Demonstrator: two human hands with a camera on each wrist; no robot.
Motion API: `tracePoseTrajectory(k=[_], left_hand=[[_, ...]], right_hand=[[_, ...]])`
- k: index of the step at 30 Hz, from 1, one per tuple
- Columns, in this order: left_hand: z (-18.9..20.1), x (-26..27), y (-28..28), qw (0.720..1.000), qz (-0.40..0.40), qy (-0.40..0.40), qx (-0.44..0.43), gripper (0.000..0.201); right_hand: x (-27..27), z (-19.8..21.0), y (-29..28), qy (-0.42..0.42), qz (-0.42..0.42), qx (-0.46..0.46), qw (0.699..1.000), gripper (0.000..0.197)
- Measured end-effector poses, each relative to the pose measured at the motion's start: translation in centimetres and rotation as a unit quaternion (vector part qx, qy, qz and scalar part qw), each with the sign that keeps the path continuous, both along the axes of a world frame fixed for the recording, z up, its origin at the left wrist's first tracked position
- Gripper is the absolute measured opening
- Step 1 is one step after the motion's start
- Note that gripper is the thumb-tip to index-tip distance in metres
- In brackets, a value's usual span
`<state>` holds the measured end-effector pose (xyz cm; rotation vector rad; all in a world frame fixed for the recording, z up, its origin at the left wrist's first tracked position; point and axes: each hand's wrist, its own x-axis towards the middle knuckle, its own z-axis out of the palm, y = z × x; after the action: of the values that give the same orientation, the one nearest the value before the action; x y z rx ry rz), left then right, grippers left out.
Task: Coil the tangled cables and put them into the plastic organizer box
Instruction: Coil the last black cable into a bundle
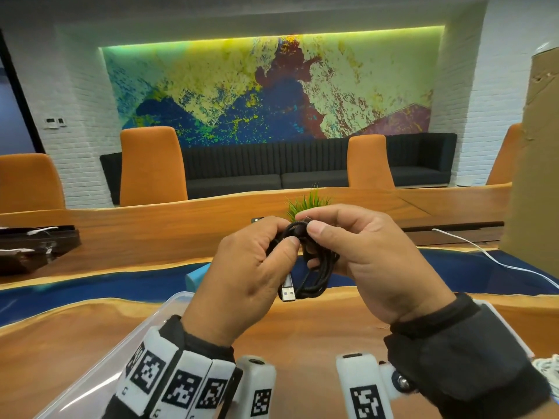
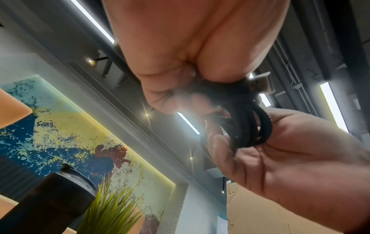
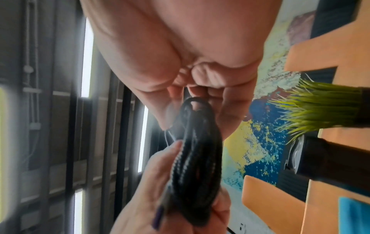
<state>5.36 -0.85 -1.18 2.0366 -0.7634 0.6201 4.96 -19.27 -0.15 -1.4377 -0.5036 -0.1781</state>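
A black braided cable point(image 1: 314, 267) hangs in a small coil between both hands above the wooden table. Its silver USB plug point(image 1: 288, 290) dangles at the coil's lower left. My left hand point(image 1: 257, 267) pinches the top of the coil, and my right hand point(image 1: 357, 252) grips it from the right with thumb on top. The left wrist view shows the coil point(image 2: 248, 126) held by both hands. In the right wrist view the coil point(image 3: 192, 166) appears blurred. A clear plastic organizer box point(image 1: 127, 352) lies below my left wrist.
A white cable point(image 1: 496, 261) trails across the table at right, and a white cable bundle point(image 1: 549, 367) sits at the right edge. A green plant point(image 1: 308, 204) stands behind the hands. A cardboard box point(image 1: 535, 164) rises at right. Orange chairs line the far side.
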Motion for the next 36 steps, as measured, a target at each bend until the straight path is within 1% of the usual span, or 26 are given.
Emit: tracePoseTrajectory(k=[2,4,5,6,7,8,10,11,13,14,15,16,18,19,22,23,25,29,31,33,36], left_hand=[[0.1,-0.1,0.1,1.0,-0.011,0.0,0.009,0.023],[0.0,-0.3,-0.1,1.0,-0.018,0.005,0.012,0.021],[-0.1,-0.3,-0.2,1.0,-0.025,0.012,-0.001,0.019],[-0.2,-0.4,-0.4,0.998,-0.042,0.034,-0.032,0.018],[-0.2,-0.4,-0.6,0.992,-0.069,0.074,-0.082,0.02],[-0.1,-0.5,-0.9,0.977,-0.103,0.129,-0.136,0.024],[0.3,-0.8,-1.4,0.926,-0.168,0.248,-0.231,0.027],[0.6,-1.0,-1.6,0.901,-0.184,0.292,-0.262,0.027],[0.9,-1.0,-1.7,0.868,-0.197,0.347,-0.296,0.032],[0.9,-0.9,-1.7,0.859,-0.198,0.359,-0.307,0.036],[0.9,-0.8,-1.7,0.855,-0.194,0.362,-0.315,0.038],[0.7,-0.6,-1.7,0.857,-0.186,0.359,-0.319,0.036],[0.5,-0.4,-1.6,0.865,-0.17,0.345,-0.322,0.023],[0.4,-0.3,-1.6,0.868,-0.167,0.34,-0.322,0.019],[0.3,-0.2,-1.3,0.868,-0.19,0.329,-0.318,0.024],[0.3,-0.3,-1.3,0.871,-0.197,0.326,-0.311,0.026],[0.2,-0.3,-1.1,0.877,-0.201,0.32,-0.296,0.022],[0.0,-0.1,-0.8,0.89,-0.185,0.3,-0.289,0.018],[-0.2,0.1,-0.8,0.899,-0.178,0.281,-0.284,0.019],[-0.4,0.2,-0.9,0.906,-0.182,0.263,-0.276,0.018],[-0.7,0.3,-1.0,0.922,-0.192,0.228,-0.248,0.014]], right_hand=[[-0.1,0.2,-0.4,0.034,0.039,0.02,0.998,0.025],[-0.3,0.4,-0.7,0.049,0.058,0.026,0.997,0.03],[-0.3,0.5,-0.7,0.044,0.052,0.018,0.998,0.031],[-0.4,0.6,-0.7,0.032,0.038,0.008,0.999,0.029],[-0.4,0.6,-0.7,0.015,0.017,0.0,1.0,0.026],[-0.4,0.6,-0.6,-0.004,-0.006,-0.004,1.0,0.023],[-0.4,0.6,-0.2,-0.03,-0.042,-0.003,0.999,0.017],[-0.3,0.5,0.0,-0.037,-0.052,-0.004,0.998,0.016],[-0.2,0.3,0.2,-0.05,-0.07,-0.014,0.996,0.014],[-0.2,0.2,0.4,-0.057,-0.076,-0.025,0.995,0.014],[-0.2,0.2,0.5,-0.065,-0.082,-0.037,0.994,0.014],[-0.3,0.2,0.7,-0.074,-0.088,-0.05,0.992,0.014],[-0.4,0.2,0.9,-0.091,-0.108,-0.077,0.987,0.016],[-0.4,0.2,0.9,-0.099,-0.117,-0.086,0.984,0.016],[-0.5,0.3,0.6,-0.123,-0.139,-0.111,0.976,0.017],[-0.5,0.3,0.5,-0.116,-0.134,-0.106,0.978,0.018],[-0.5,0.2,0.4,-0.084,-0.101,-0.075,0.989,0.018],[0.0,0.0,0.2,-0.037,-0.044,-0.045,0.997,0.017],[0.0,0.1,0.0,-0.022,-0.003,-0.026,0.999,0.024],[0.0,0.1,-0.1,-0.023,0.0,-0.02,1.0,0.028],[0.2,0.1,-0.3,0.008,0.01,0.007,1.0,0.022]])
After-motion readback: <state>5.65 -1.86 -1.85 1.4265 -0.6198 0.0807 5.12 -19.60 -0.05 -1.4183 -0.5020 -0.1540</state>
